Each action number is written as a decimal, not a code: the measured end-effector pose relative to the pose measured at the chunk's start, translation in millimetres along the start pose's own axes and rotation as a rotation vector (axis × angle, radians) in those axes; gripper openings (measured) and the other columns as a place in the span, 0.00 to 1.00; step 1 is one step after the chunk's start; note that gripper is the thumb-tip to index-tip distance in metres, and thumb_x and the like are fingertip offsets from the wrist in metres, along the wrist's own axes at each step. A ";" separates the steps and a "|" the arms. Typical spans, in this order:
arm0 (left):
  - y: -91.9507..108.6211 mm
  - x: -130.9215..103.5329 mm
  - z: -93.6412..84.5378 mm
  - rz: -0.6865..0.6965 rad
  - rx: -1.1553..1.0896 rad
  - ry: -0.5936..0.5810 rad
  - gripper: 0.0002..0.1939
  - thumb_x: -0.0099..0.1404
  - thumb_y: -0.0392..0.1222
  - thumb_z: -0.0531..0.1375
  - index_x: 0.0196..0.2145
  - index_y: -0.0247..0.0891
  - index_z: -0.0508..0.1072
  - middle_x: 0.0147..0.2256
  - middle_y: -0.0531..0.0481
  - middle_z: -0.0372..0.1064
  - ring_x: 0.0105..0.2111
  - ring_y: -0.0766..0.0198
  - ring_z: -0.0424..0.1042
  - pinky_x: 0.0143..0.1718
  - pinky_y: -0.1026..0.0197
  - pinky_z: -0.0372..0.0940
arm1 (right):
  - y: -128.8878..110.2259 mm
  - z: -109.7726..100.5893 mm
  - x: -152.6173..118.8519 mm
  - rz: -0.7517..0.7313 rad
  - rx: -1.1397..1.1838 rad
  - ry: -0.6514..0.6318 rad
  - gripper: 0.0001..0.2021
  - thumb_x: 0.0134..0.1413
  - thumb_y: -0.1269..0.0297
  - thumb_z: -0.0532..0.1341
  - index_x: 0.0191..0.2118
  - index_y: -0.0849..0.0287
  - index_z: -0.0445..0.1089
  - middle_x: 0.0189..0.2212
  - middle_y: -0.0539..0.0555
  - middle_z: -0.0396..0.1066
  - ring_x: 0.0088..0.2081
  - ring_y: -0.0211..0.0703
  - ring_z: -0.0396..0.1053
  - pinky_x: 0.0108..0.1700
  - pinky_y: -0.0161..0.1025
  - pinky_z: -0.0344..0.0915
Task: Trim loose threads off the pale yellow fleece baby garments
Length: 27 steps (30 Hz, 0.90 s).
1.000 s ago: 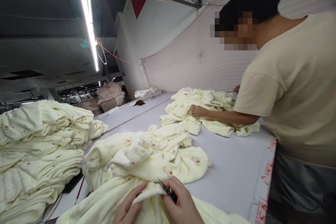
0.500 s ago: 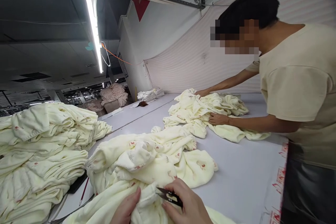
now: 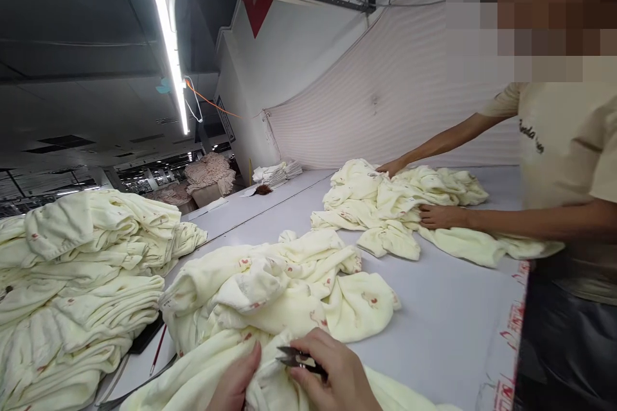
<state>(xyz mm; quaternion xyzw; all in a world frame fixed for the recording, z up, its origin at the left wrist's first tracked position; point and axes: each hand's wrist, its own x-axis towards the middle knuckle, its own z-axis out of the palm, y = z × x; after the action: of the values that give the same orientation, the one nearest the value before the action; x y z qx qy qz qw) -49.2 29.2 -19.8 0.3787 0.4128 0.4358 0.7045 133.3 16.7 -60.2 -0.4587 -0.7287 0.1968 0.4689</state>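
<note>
While gripping pale-yellow cloth (image 3: 270, 380) at near centre with left fingers (image 3: 250, 361), holding dark snips (image 3: 292, 353) in right fingers (image 3: 319, 342); hemmed by rumpled garments (image 3: 289, 295) beyond, folded stack (image 3: 91, 282) at left, far-right pile (image 3: 371, 196) under co-worker's hands (image 3: 441, 217).

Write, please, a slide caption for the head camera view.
Right hand holds dark snips at pale yellow cloth gripped by the left hand, while a co-worker handles a similar heap beyond.

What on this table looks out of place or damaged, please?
I see no spill or damage. Only the dark brown tuft far along the table, near the white stack, looks odd: it contrasts with the pale garments, and its nature is unclear.
</note>
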 end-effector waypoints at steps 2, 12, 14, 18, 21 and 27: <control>0.0 0.5 0.5 0.013 0.012 -0.014 0.31 0.46 0.57 0.69 0.44 0.34 0.77 0.37 0.40 0.79 0.41 0.43 0.75 0.42 0.50 0.70 | -0.8 1.9 -0.7 -0.013 -0.034 0.018 0.10 0.55 0.61 0.59 0.40 0.54 0.75 0.33 0.54 0.75 0.35 0.46 0.72 0.37 0.37 0.63; -0.8 -3.2 -4.2 0.029 0.200 0.161 0.24 0.52 0.56 0.67 0.39 0.33 0.76 0.29 0.46 0.78 0.30 0.55 0.75 0.34 0.58 0.69 | -7.3 -14.0 -5.8 0.171 0.107 0.088 0.08 0.56 0.62 0.58 0.36 0.54 0.75 0.34 0.52 0.74 0.38 0.45 0.71 0.40 0.37 0.63; 12.5 -4.0 -13.4 0.148 0.182 0.333 0.24 0.53 0.56 0.66 0.43 0.37 0.74 0.35 0.48 0.78 0.35 0.56 0.76 0.39 0.58 0.69 | 1.9 -24.3 -10.3 0.267 0.148 0.170 0.08 0.56 0.59 0.58 0.36 0.55 0.72 0.35 0.52 0.73 0.39 0.46 0.70 0.42 0.38 0.62; 25.1 -0.7 -18.3 0.272 0.087 0.337 0.26 0.61 0.62 0.54 0.52 0.46 0.66 0.38 0.51 0.77 0.34 0.59 0.75 0.33 0.60 0.68 | 31.2 -42.1 -27.2 0.501 0.202 0.312 0.10 0.54 0.53 0.58 0.32 0.54 0.65 0.32 0.51 0.69 0.35 0.47 0.65 0.38 0.40 0.57; -0.3 4.9 6.0 0.352 0.601 0.175 0.23 0.62 0.61 0.53 0.38 0.39 0.72 0.23 0.51 0.72 0.24 0.60 0.70 0.25 0.62 0.63 | 42.5 -41.3 -31.8 0.599 0.389 0.295 0.14 0.52 0.51 0.58 0.26 0.54 0.59 0.23 0.46 0.63 0.28 0.42 0.60 0.32 0.37 0.54; -32.1 13.1 52.2 0.468 1.636 -0.081 0.09 0.62 0.40 0.52 0.35 0.40 0.71 0.34 0.45 0.71 0.34 0.53 0.71 0.36 0.56 0.62 | 33.8 -36.0 -23.1 0.585 0.670 0.165 0.14 0.53 0.50 0.57 0.30 0.56 0.58 0.24 0.46 0.70 0.17 0.30 0.44 0.21 0.32 0.42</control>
<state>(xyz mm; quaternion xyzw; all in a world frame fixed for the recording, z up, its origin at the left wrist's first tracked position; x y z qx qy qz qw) 11.7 21.6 -32.4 0.8595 0.4833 0.1206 0.1151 184.0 8.9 -78.7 -0.4825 -0.4247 0.5090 0.5725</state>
